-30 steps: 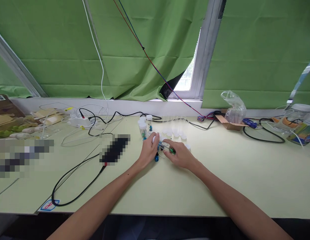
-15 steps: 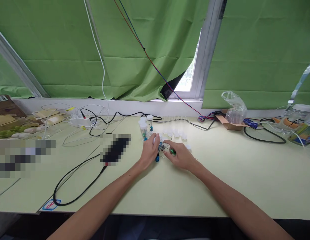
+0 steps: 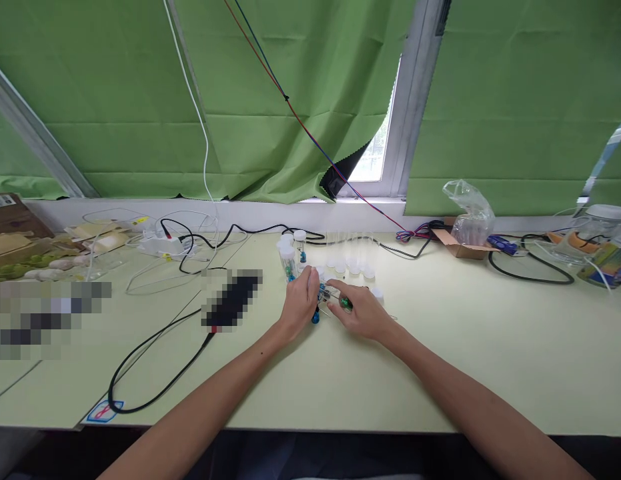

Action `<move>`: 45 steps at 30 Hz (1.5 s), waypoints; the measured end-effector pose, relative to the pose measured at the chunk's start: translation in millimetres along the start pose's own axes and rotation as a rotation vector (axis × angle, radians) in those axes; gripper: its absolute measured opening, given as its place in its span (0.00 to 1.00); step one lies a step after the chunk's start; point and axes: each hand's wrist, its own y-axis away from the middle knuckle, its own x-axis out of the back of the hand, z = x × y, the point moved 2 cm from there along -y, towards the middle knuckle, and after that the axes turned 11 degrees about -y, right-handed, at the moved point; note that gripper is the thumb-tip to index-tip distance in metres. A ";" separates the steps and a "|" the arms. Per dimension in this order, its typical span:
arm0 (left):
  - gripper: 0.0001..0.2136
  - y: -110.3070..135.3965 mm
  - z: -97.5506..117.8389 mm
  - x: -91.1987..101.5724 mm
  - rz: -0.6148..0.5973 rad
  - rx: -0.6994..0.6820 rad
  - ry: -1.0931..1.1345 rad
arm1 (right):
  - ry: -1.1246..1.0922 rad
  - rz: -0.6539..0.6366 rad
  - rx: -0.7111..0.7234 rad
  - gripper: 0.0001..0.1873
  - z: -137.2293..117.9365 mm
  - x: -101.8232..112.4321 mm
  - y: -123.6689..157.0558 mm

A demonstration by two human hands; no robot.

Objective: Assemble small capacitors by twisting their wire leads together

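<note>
My left hand (image 3: 299, 301) is closed around a small bunch of blue and clear parts (image 3: 323, 291), mostly hidden by the fingers. My right hand (image 3: 364, 311), closed too, pinches a small tool-like piece with a green end (image 3: 345, 303) and a thin metal shaft pointing left at that bunch. Under the left fingers a small blue knob (image 3: 315, 317) on a dark stem rests near the table. Capped clear tubes (image 3: 287, 257) with green and blue pieces inside stand just behind the left hand. Behind the right hand are several clear tubes (image 3: 355, 257) with white bottoms.
A white lid (image 3: 377, 293) lies beyond my right hand. To the left is a blurred dark device (image 3: 233, 300) with a black cable (image 3: 160, 393). An open cardboard box (image 3: 463, 248) holding a plastic bag and a large jar (image 3: 607, 233) stand at the right. Cables run along the wall.
Both hands stay in nearly the same place and keep their grips. The view shifts very slightly; nothing else visibly moves.
</note>
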 end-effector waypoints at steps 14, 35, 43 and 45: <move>0.13 0.2 6.9 4.2 -0.051 0.028 0.120 | 0.002 0.011 0.022 0.22 -2.5 2.5 -0.9; 0.15 1.3 2.8 1.6 0.076 0.046 0.080 | -0.023 0.060 0.057 0.21 -1.7 -4.7 -1.5; 0.15 0.2 1.4 1.6 0.072 0.005 0.054 | -0.036 0.058 0.051 0.21 0.0 -6.1 -2.0; 0.15 0.1 0.7 1.4 0.074 -0.013 0.046 | -0.036 0.057 0.048 0.21 0.4 -6.7 -2.1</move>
